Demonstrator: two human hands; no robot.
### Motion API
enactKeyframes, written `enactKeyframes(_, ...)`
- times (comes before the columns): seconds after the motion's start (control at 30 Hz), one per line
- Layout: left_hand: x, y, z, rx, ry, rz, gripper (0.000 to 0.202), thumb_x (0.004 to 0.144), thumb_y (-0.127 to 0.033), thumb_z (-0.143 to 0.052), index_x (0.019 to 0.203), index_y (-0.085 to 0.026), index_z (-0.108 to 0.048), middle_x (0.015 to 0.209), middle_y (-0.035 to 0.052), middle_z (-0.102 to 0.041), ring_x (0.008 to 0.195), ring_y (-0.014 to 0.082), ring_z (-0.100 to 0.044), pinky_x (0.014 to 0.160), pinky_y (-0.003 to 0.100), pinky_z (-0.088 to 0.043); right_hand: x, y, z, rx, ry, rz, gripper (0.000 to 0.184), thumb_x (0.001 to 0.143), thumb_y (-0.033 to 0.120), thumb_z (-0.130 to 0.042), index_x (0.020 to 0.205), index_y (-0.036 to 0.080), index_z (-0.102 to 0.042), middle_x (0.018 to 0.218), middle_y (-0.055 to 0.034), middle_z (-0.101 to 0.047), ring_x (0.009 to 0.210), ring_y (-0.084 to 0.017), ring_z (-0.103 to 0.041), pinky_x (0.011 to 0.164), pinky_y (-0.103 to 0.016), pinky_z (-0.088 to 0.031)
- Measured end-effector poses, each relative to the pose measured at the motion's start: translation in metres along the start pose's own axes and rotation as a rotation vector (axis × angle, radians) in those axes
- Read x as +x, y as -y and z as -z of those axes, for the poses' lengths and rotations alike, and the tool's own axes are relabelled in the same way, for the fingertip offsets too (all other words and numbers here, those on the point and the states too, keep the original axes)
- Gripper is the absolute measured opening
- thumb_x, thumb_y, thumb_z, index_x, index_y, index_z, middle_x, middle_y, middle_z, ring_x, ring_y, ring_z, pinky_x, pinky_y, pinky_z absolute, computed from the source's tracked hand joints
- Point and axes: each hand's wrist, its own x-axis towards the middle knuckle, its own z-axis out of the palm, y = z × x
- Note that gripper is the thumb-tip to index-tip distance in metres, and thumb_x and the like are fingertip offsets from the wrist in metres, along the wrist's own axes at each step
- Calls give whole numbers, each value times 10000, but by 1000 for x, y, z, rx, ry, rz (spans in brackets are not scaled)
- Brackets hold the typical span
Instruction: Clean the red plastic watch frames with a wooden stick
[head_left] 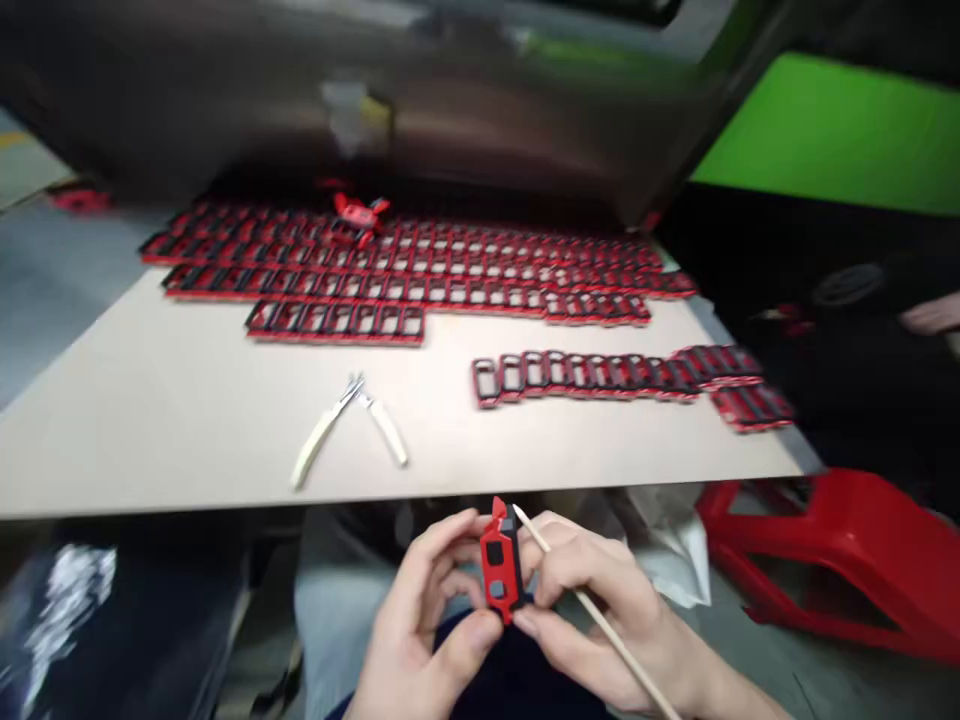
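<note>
Just below the table's front edge, in the head view, a small red and black plastic part (501, 565) stands upright between my hands. My left hand (442, 610) grips its left side, the thumb at its lower end. My right hand (600, 600) steadies the right side with thumb and fingertips. The same hand also holds a thin pale wooden stick (619, 645), whose pointed tip reaches the top of the part. On the table ahead lie nippers (349, 425) with pale handles, spread apart.
Several rows of red and black frames (337, 285) cover the back of the white table (187, 400). Another line of frames (600, 375) lies at the right. A loose red piece (360, 215) rests on the back rows. A red plastic stool (840, 560) stands at right; another person's hand (934, 315) shows beyond.
</note>
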Motion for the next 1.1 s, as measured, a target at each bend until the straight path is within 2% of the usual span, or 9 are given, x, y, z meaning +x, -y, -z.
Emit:
enactKeyframes(0.07,-7,6,5,-82,-50,43,395,868,-482,-889,1186,-260,-815,1259,114,-809,1094,289,-800,949,345,-662,-5,-3,-29,3,-16,10,249,913,18,-657,994,243,-586,924,-33,-745,853,-169,-732,803,-300,-638)
enactKeyframes(0.17,-27,11,19,-4,-192,63,220,932,-386,-825,1104,-248,-810,1215,86,-808,1132,253,-789,999,307,-629,-13,-10,-54,-84,-85,44,307,888,-35,-676,1041,224,-613,1029,-93,-796,913,-189,-790,850,-311,-674)
enactKeyframes(0.33,-62,9,42,178,-275,138,360,837,-226,-842,1177,-281,-738,1113,36,-819,1025,195,-784,926,249,-614,-23,-14,-67,-70,3,53,327,894,-20,-696,1099,225,-624,1179,-156,-828,1057,-244,-825,954,-407,-693)
enactKeyframes(0.47,-73,8,47,51,-355,181,323,879,-348,-866,1162,-281,-727,1070,41,-832,991,201,-807,899,256,-634,-33,-14,-80,58,33,-28,270,925,-5,-681,1053,225,-619,1050,-104,-830,892,-186,-823,799,-303,-687)
enactKeyframes(0.7,-74,11,43,-46,-476,208,364,811,-477,-944,1065,-276,-777,943,16,-808,845,189,-790,807,259,-642,-44,-10,-96,95,-6,-72,280,931,2,-697,1062,235,-610,1005,-68,-804,797,-168,-781,751,-313,-660)
enactKeyframes(0.83,-73,16,33,-224,-528,315,544,801,-498,-951,1247,-298,-713,1058,43,-831,990,231,-797,942,342,-639,-44,-6,-109,40,-39,-82,298,940,-2,-686,1113,233,-623,955,-56,-799,742,-160,-746,715,-290,-659)
enactKeyframes(0.93,-71,16,32,-352,-564,372,684,826,-478,-929,1421,-295,-645,1177,80,-817,1141,278,-777,1051,412,-602,-42,-2,-113,55,-15,-74,377,946,-24,-650,1241,211,-649,1046,-96,-826,850,-193,-803,781,-304,-691)
enactKeyframes(1.03,-68,13,39,-418,-576,358,700,863,-389,-884,1502,-299,-614,1159,74,-809,1056,242,-785,1003,374,-610,-40,0,-107,135,-3,-105,489,1028,6,-552,1462,218,-628,1250,-130,-818,1071,-220,-822,920,-339,-705)
enactKeyframes(1.1,-67,10,44,-422,-574,338,710,860,-366,-881,1516,-298,-617,1132,74,-810,937,202,-775,933,338,-622,-37,0,-99,194,-21,-136,477,1098,88,-517,1527,266,-624,1190,-100,-824,1036,-201,-816,900,-331,-712)
